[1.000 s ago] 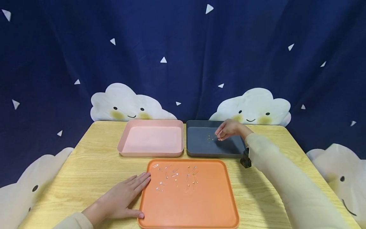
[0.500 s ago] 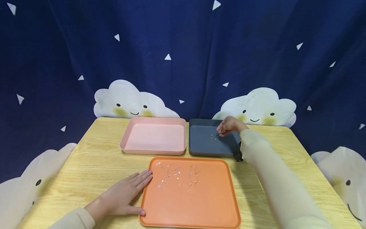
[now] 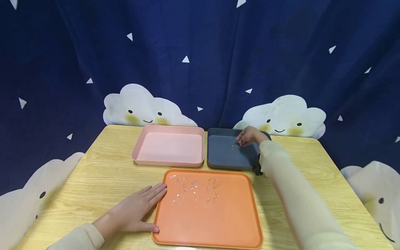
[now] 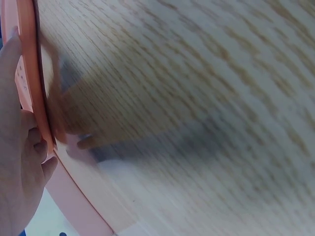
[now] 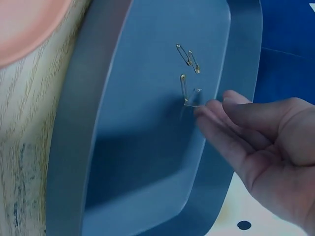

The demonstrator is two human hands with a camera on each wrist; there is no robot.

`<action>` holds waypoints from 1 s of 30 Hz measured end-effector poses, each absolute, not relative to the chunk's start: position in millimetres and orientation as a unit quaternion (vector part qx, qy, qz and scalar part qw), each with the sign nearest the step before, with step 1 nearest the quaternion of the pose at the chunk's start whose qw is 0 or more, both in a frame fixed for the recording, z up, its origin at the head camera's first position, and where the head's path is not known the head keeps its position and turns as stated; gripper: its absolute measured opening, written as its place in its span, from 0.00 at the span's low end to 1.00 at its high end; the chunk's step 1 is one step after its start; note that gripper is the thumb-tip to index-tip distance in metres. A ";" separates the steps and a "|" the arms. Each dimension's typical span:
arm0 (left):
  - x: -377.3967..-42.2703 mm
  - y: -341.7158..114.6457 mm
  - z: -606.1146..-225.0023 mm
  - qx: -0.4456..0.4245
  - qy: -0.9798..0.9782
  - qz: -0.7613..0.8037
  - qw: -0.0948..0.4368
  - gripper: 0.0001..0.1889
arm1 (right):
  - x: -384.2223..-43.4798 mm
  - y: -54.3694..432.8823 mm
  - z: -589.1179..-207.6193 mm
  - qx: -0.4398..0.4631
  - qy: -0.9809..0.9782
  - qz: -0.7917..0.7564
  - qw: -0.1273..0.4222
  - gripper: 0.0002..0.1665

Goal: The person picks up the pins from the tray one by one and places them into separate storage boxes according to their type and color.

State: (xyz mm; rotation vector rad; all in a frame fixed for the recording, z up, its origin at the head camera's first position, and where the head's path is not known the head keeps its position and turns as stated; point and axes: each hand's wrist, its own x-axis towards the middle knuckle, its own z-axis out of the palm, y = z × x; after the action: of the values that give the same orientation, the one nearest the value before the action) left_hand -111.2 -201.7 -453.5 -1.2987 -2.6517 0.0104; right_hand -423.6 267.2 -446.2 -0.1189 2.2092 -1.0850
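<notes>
My left hand (image 3: 134,210) lies flat with fingers spread, its fingertips and thumb on the left rim of the orange tray (image 3: 206,222); the left wrist view shows its fingers (image 4: 15,59) along that rim. Several safety pins (image 3: 194,196) are scattered over the tray's far half. My right hand (image 3: 248,135) reaches into the dark grey tray (image 3: 218,159). In the right wrist view its fingers (image 5: 221,130) are fairly straight, the tips close to a thin safety pin (image 5: 186,104); whether they touch it is unclear. More gold safety pins (image 5: 183,88) lie beside it on the tray floor.
A pink tray (image 3: 170,163) stands left of the dark grey one, at the back of the wooden table (image 3: 106,166). Behind hangs a dark blue curtain (image 3: 162,45) with white clouds. A black wrist device (image 3: 257,166) sits by the dark tray's near right corner.
My right hand has drawn slightly up and back from the gold pins within the dark grey tray. The left hand keeps its place on the orange rim. The head view has shifted a little.
</notes>
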 end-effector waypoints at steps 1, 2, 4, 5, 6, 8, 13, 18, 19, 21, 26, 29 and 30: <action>-111.1 -201.4 -453.1 -0.439 -0.894 0.004 0.094 0.53 | -423.2 269.6 -446.3 -0.041 0.854 -0.404 0.325 0.15; -111.0 -201.2 -452.7 -0.440 -0.893 0.004 0.094 0.53 | -421.6 272.1 -445.5 -0.043 0.861 -0.395 0.318 0.15; -110.6 -201.0 -452.2 -0.441 -0.893 0.003 0.092 0.53 | -387.2 257.4 -415.6 -0.032 0.882 -0.373 0.286 0.18; -110.2 -201.2 -451.9 -0.440 -0.893 0.001 0.092 0.53 | -375.8 254.2 -407.4 -0.041 0.887 -0.371 0.272 0.18; -109.8 -201.6 -451.7 -0.438 -0.894 0.000 0.091 0.53 | -358.7 245.0 -394.1 -0.037 0.898 -0.359 0.253 0.21; -108.9 -202.6 -451.3 -0.435 -0.896 -0.001 0.090 0.53 | -337.6 237.6 -381.7 -0.061 0.899 -0.367 0.231 0.22; -108.1 -204.9 -450.7 -0.434 -0.896 0.000 0.094 0.53 | -299.1 220.7 -375.4 -0.108 0.896 -0.390 0.184 0.20; -109.3 -205.8 -451.5 -0.440 -0.892 -0.005 0.102 0.53 | -260.8 201.1 -376.0 -0.172 0.890 -0.400 0.138 0.18; -109.4 -205.7 -451.7 -0.440 -0.892 -0.006 0.103 0.52 | -253.2 196.7 -376.3 -0.192 0.889 -0.395 0.129 0.17; -109.4 -205.4 -451.7 -0.438 -0.893 -0.004 0.102 0.52 | -238.4 187.9 -377.8 -0.236 0.888 -0.378 0.115 0.15; -109.1 -202.3 -451.9 -0.436 -0.895 -0.002 0.096 0.52 | -207.2 170.0 -391.3 -0.316 0.884 -0.321 0.122 0.10; -109.0 -200.5 -452.4 -0.437 -0.895 -0.005 0.093 0.52 | -191.5 162.4 -399.0 -0.336 0.885 -0.293 0.133 0.08; -108.9 -200.1 -452.4 -0.436 -0.895 -0.005 0.092 0.52 | -187.0 160.5 -400.8 -0.343 0.885 -0.286 0.132 0.08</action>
State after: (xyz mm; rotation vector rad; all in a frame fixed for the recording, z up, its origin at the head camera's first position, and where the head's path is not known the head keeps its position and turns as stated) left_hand -108.9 -200.1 -452.4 -1.2960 -2.6579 -0.0162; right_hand -187.0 160.5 -400.8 -0.9963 2.5686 -0.8312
